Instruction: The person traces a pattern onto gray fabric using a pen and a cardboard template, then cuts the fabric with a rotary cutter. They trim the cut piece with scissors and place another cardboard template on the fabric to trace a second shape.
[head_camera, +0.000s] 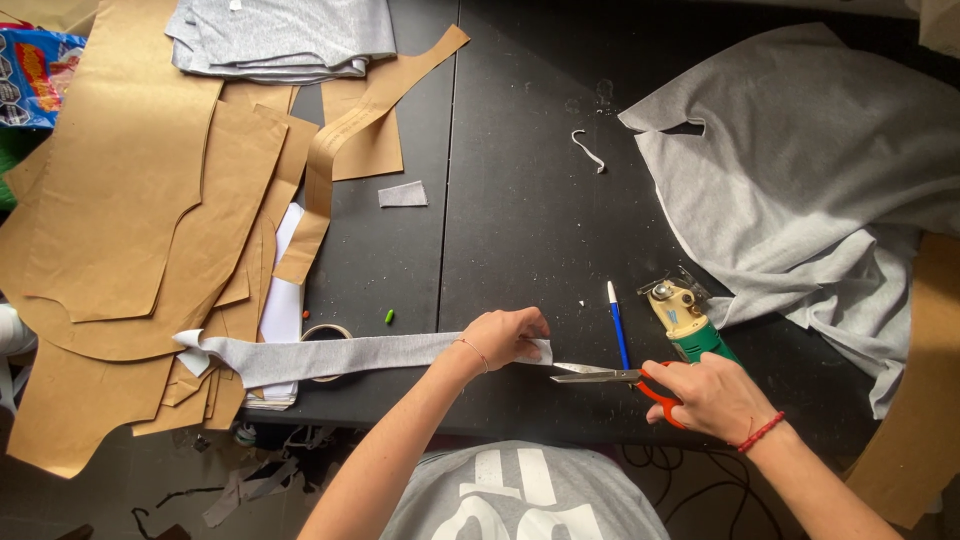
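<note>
Grey strip: long band of grey knit fabric (340, 355) lying flat along the near edge of the black desk (520, 220), its left end over the paper patterns.
Left hand: left hand (505, 335) pressing down on the strip's right end, grip closed on the cloth, fingers curled over it.
Right hand: right hand (710, 395) with its grip closed through the orange handles of the scissors (610, 377); blades nearly shut, tips just beside the strip's right end.
Pen: blue pen (617, 322) lying just behind the scissors.
Cutter: green and yellow electric cutter (685, 318) beside the pen, touching the edge of the loose grey cloth (810, 170).
Patterns: brown paper patterns (150, 210) spread over the left side.
Stack: folded grey pieces (285, 35) at the far edge.
Tape: roll of tape (325, 333), partly under the strip.
Containers: bright snack bag (35, 70) at the far left; contents cannot be seen.
</note>
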